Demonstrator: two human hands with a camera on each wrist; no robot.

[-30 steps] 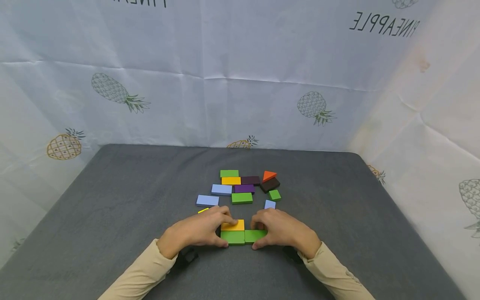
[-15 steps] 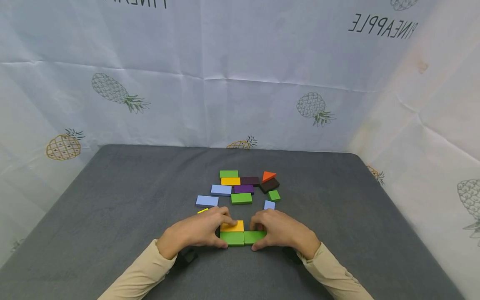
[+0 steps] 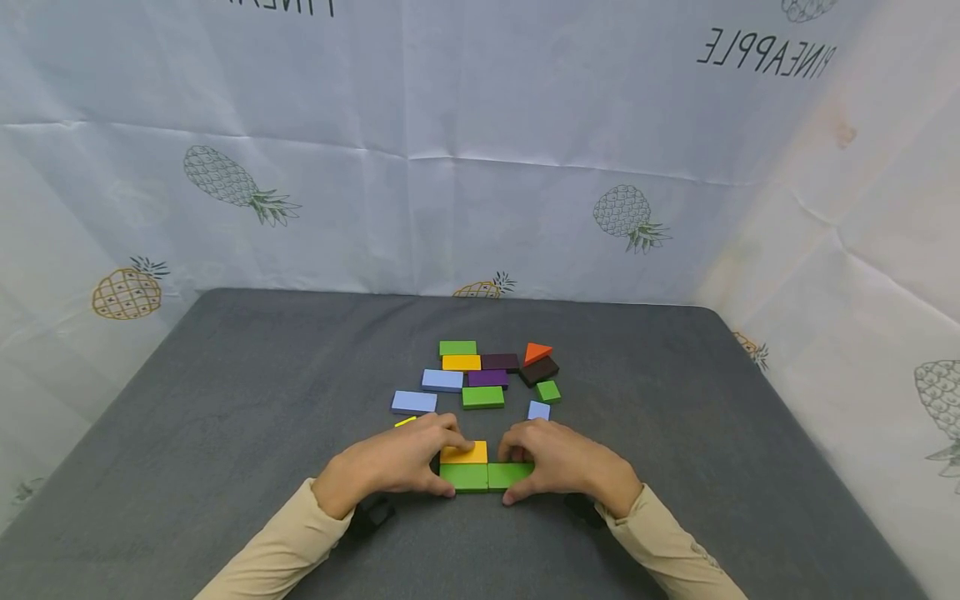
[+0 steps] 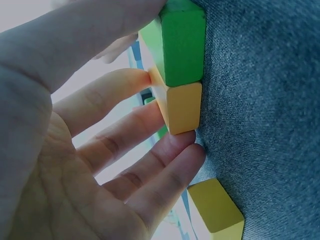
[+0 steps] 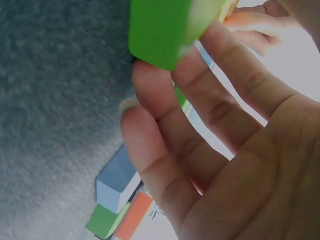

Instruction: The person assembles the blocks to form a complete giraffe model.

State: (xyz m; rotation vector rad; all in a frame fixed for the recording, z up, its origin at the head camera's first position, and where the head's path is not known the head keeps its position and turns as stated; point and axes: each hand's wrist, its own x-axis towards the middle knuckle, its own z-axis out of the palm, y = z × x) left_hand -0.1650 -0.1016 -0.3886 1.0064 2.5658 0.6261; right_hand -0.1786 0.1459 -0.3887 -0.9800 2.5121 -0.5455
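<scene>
Between my hands, my left hand (image 3: 390,462) pinches one green block (image 3: 464,477) and my right hand (image 3: 558,462) its neighbour (image 3: 508,473), long sides running hand to hand.

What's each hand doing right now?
Left hand: grips the green block and orange block.
Right hand: grips the other green block.

Hardly anything has shifted since a second ago — the yellow block (image 3: 464,453) and the two green blocks (image 3: 486,476) sit a touch lower in the head view, with both hands placed as before.
</scene>
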